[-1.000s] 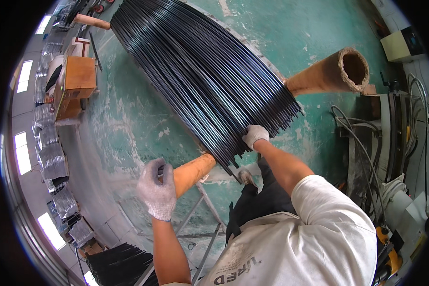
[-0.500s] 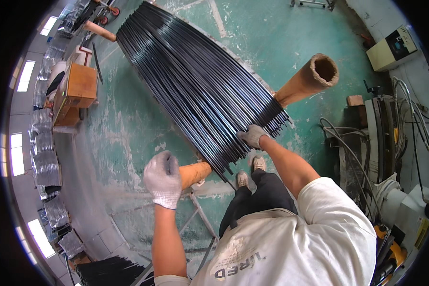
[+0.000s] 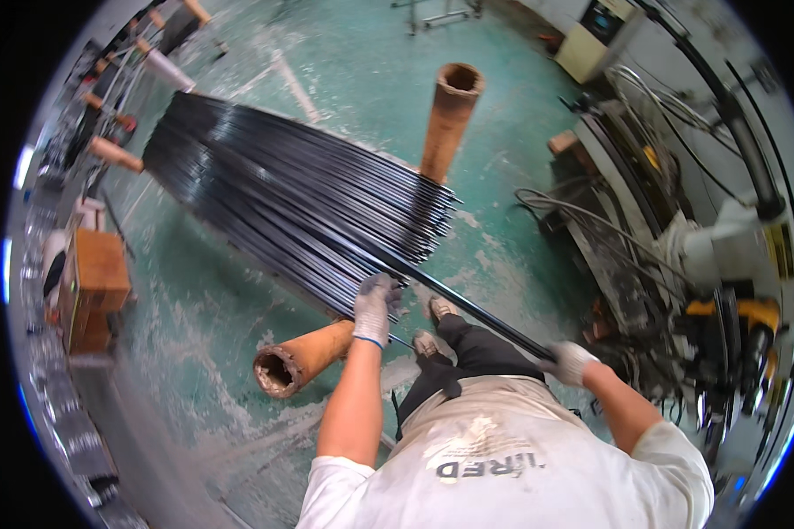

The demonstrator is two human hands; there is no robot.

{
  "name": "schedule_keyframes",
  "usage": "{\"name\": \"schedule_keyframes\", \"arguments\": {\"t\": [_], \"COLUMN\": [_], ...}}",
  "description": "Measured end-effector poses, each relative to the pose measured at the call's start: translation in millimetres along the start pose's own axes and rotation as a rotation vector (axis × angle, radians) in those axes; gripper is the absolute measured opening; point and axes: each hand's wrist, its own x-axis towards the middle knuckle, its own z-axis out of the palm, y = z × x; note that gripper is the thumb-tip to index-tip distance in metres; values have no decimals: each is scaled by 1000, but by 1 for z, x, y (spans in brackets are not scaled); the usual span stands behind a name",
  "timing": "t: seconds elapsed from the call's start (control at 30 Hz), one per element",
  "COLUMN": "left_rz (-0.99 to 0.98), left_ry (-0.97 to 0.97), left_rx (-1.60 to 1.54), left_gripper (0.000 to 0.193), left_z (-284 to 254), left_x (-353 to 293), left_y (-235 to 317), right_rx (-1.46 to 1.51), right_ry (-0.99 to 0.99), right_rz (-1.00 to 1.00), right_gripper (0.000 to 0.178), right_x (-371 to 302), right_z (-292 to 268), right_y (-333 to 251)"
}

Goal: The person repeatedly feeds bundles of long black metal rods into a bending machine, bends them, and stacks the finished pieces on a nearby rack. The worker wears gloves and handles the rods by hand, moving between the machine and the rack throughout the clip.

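Note:
Long, shiny black rods [image 3: 273, 167] lie side by side in a wide layer ahead of me. Some of them are pulled out toward me as a narrow bundle [image 3: 468, 309]. My right hand [image 3: 573, 363], in a pale knit glove, is closed around the near end of that bundle, beside my right hip. My left hand [image 3: 377, 306], gloved too, is over the near ends of the layer, left of the bundle. Its fingers look apart and point toward the rods; whether they touch them I cannot tell.
Brown cardboard tubes stand at the layer's corners, one upright at right [image 3: 450, 123] and one leaning at left [image 3: 304, 357]. To the right is machinery [image 3: 626, 212] with looped cables. An orange-brown box [image 3: 101, 273] stands at left on the green floor.
My right hand has moved back toward my hip, drawing a bundle of rods out of the layer. My left hand has shifted from beside the left tube to the rods' near ends. The view has turned.

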Motion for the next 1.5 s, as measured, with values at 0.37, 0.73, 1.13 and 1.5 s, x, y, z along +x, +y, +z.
{"name": "schedule_keyframes", "arguments": {"t": [0.37,0.73,1.13,1.5], "left_rz": [-51,189,139,191], "left_ry": [-150,-679,-1100,-1105], "left_rx": [-308,-372,-68,-11], "left_gripper": [21,19,29,34], "left_z": [45,209,525,651], "left_x": [-2,-167,-333,-189], "left_y": [-38,111,-27,18], "right_rx": [49,376,2675,2545], "right_ry": [612,1242,1684,2300], "right_rz": [558,1263,-403,140], "right_gripper": [24,14,29,28], "right_x": [-168,-286,-249,-319], "right_z": [166,298,179,97], "right_y": [73,371,432,548]}}
